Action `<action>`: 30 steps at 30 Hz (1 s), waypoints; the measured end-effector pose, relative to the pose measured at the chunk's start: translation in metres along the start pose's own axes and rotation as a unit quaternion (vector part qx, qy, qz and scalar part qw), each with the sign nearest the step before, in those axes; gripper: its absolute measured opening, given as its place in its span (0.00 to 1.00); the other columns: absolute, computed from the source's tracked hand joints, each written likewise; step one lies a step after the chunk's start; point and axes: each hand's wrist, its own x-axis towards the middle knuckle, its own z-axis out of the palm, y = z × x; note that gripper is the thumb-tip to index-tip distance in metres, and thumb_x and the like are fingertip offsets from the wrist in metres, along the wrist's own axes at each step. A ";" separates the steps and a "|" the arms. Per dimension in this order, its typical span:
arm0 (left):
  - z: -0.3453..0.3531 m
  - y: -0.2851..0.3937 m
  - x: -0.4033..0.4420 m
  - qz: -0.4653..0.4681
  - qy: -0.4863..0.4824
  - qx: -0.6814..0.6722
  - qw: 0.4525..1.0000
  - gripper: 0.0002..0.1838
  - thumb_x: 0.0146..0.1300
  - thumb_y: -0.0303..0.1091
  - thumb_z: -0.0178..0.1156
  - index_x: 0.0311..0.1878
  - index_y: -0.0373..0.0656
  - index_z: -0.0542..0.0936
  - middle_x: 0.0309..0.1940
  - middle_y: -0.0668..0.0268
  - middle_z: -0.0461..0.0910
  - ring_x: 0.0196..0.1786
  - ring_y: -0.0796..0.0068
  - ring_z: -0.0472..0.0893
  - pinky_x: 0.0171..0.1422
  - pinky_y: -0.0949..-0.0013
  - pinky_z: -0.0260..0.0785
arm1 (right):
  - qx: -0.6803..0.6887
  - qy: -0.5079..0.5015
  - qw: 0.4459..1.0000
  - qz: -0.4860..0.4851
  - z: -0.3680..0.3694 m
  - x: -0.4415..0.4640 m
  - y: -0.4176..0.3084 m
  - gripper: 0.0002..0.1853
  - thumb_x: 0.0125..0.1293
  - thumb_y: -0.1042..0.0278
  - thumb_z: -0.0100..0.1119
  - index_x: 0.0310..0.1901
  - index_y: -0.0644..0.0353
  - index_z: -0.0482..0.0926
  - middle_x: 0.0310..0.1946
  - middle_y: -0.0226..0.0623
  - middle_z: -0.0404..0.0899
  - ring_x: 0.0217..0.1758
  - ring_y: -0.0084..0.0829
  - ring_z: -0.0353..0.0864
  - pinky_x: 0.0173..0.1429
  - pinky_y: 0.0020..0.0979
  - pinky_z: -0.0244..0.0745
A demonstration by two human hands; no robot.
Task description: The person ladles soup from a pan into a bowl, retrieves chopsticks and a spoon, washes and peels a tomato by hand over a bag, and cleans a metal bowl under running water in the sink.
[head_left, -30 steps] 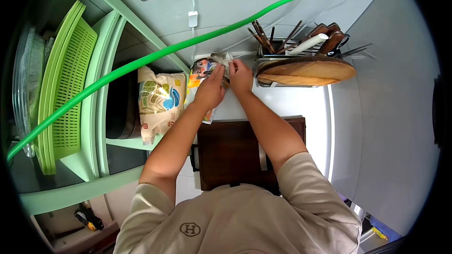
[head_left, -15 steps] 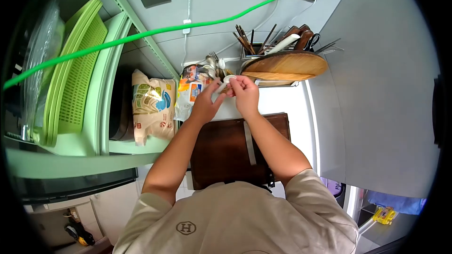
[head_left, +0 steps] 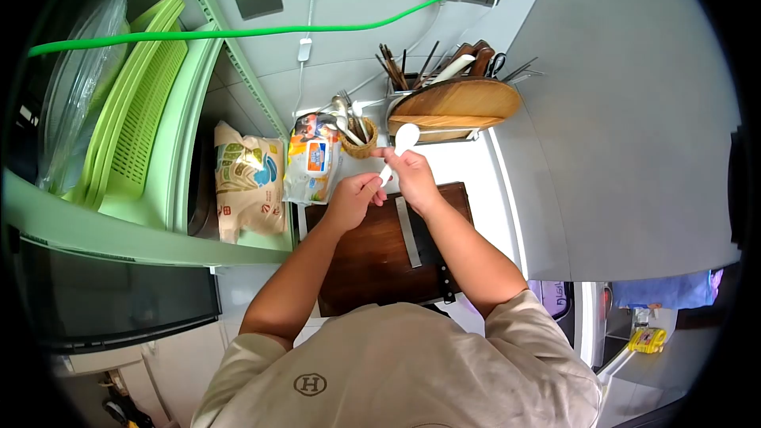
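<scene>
White spoon [head_left: 407, 137] (partly hidden) w/ rnd end.

1. Your spoon [head_left: 407, 138]: plain white.
2. Your shirt [head_left: 460, 372]: beige, dark ringed H.
3. Cable [head_left: 349, 28]: bright green.
4. Baskets [head_left: 151, 115]: lime green, rows of slots.
5. Pack [head_left: 305, 178]: white, orange-and-blue label.
6. Round board [head_left: 468, 99]: tan, wood grain.
7. Bag [head_left: 250, 182]: beige, green and blue print.

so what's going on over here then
A person is holding a white spoon between both hands: the right hand grips the handle closer to the bowl, and the left hand is at its lower end. The bowl points up toward the wall. Just beyond, a woven basket holds more cutlery, beside a packet of wipes. A dark wooden board lies nearer the person.
</scene>
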 end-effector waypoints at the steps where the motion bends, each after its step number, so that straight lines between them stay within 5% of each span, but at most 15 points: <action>1: 0.003 -0.001 0.002 0.002 -0.004 -0.006 1.000 0.17 0.73 0.38 0.45 0.51 0.37 0.77 0.33 0.68 0.78 0.33 0.81 0.75 0.42 0.75 0.68 | 0.036 0.036 0.998 -0.037 -0.001 0.002 -0.006 0.16 0.72 0.58 0.49 0.42 0.64 0.79 0.33 0.33 0.81 0.37 0.23 0.77 0.48 0.25 0.71; 5: 0.002 0.003 0.018 0.031 0.028 -0.029 0.999 0.17 0.73 0.40 0.46 0.55 0.39 0.75 0.39 0.66 0.79 0.35 0.81 0.77 0.41 0.77 0.68 | -0.028 0.089 0.991 -0.094 -0.038 0.011 -0.047 0.13 0.72 0.64 0.48 0.47 0.63 0.79 0.33 0.34 0.82 0.38 0.23 0.78 0.44 0.26 0.72; 8: -0.007 0.021 0.044 0.075 0.068 -0.033 0.994 0.18 0.73 0.40 0.46 0.57 0.39 0.74 0.41 0.66 0.79 0.37 0.80 0.77 0.42 0.77 0.68 | -0.259 0.125 0.918 -0.272 -0.057 0.020 -0.100 0.10 0.67 0.66 0.55 0.43 0.61 0.82 0.31 0.31 0.81 0.34 0.19 0.76 0.41 0.24 0.70; 15: -0.023 0.073 0.110 0.133 0.185 -0.053 0.972 0.17 0.68 0.32 0.49 0.58 0.41 0.72 0.46 0.67 0.77 0.40 0.83 0.75 0.42 0.80 0.66 | -0.523 0.009 0.843 -0.125 -0.085 0.090 -0.173 0.16 0.63 0.54 0.60 0.37 0.60 0.82 0.26 0.46 0.78 0.27 0.40 0.75 0.36 0.35 0.70; 19: -0.024 0.078 0.136 0.130 0.207 -0.059 0.968 0.20 0.65 0.27 0.47 0.61 0.42 0.68 0.51 0.65 0.77 0.42 0.81 0.75 0.45 0.78 0.66 | -0.552 -0.032 0.784 -0.281 -0.078 0.133 -0.152 0.13 0.58 0.58 0.62 0.37 0.60 0.82 0.31 0.51 0.80 0.37 0.49 0.79 0.43 0.42 0.73; 22: -0.016 0.085 0.142 0.125 0.211 -0.059 0.968 0.24 0.61 0.25 0.46 0.63 0.42 0.66 0.54 0.64 0.75 0.44 0.80 0.75 0.47 0.76 0.66 | -0.583 -0.059 0.790 -0.179 -0.071 0.161 -0.147 0.14 0.54 0.57 0.65 0.37 0.58 0.83 0.32 0.49 0.81 0.38 0.48 0.80 0.45 0.41 0.74; 30: -0.017 0.083 0.153 0.108 0.204 -0.066 0.971 0.26 0.60 0.23 0.45 0.63 0.42 0.65 0.56 0.63 0.74 0.46 0.79 0.75 0.48 0.76 0.66 | -0.527 -0.092 0.828 -0.167 -0.054 0.192 -0.139 0.12 0.52 0.58 0.67 0.32 0.58 0.84 0.29 0.46 0.82 0.37 0.44 0.81 0.44 0.39 0.74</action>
